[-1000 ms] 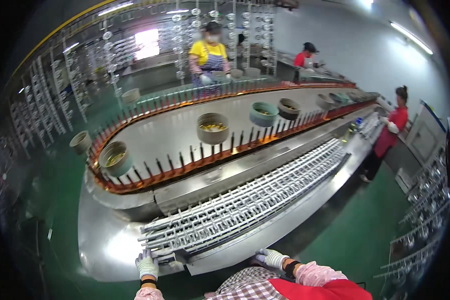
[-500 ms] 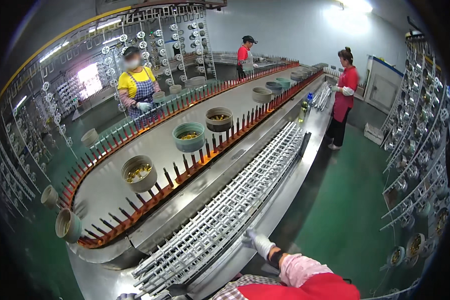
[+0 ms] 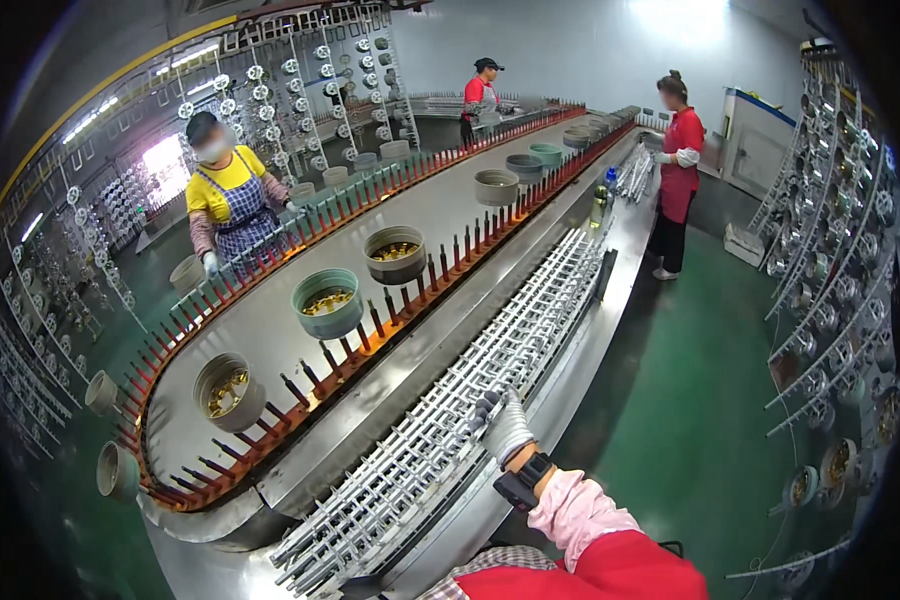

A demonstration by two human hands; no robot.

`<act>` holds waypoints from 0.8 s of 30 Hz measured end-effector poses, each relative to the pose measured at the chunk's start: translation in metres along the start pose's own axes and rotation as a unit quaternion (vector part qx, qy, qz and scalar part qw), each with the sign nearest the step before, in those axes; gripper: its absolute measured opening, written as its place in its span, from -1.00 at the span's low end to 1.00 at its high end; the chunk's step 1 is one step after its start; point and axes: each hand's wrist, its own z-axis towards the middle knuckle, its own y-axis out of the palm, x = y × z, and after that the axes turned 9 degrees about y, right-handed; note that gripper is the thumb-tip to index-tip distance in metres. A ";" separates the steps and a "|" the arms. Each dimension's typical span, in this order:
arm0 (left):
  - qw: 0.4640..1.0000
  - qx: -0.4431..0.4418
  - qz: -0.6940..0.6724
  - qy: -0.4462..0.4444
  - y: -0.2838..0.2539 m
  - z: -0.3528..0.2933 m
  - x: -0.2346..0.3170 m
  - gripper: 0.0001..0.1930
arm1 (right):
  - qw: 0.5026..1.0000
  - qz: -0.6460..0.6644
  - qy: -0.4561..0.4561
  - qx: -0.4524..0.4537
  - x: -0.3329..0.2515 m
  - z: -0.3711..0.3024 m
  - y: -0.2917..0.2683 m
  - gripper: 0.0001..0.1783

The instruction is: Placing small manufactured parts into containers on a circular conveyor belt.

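Right hand (image 3: 506, 428) moved from the surface (image 3: 575, 360) edge onto the silver racks (image 3: 420, 460); left hand gone from view | grey bowl (image 3: 240, 422), teal bowl (image 3: 332, 325), brown bowl (image 3: 397, 273) hold gold-coloured bits | racks: slim barred rods, stacked lengthwise on the surface | grip: right fingers bent over rods, closure cannot tell; left cannot tell

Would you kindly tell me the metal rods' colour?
The rods are silver-grey, clearest in the head view.
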 end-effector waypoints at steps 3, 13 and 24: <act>0.986 -0.142 0.082 -0.010 0.027 -0.009 0.015 -0.72 | 0.997 -0.030 0.019 -0.065 -0.003 0.000 -0.016 -0.54; 0.988 -0.140 -0.015 -0.057 0.041 -0.037 0.016 -0.51 | 0.997 -0.041 -0.030 0.053 0.006 -0.007 -0.052 -0.60; 0.969 -0.054 -0.211 -0.115 0.039 -0.004 -0.003 -0.71 | 0.993 -0.105 -0.053 0.011 0.035 -0.005 -0.040 -0.61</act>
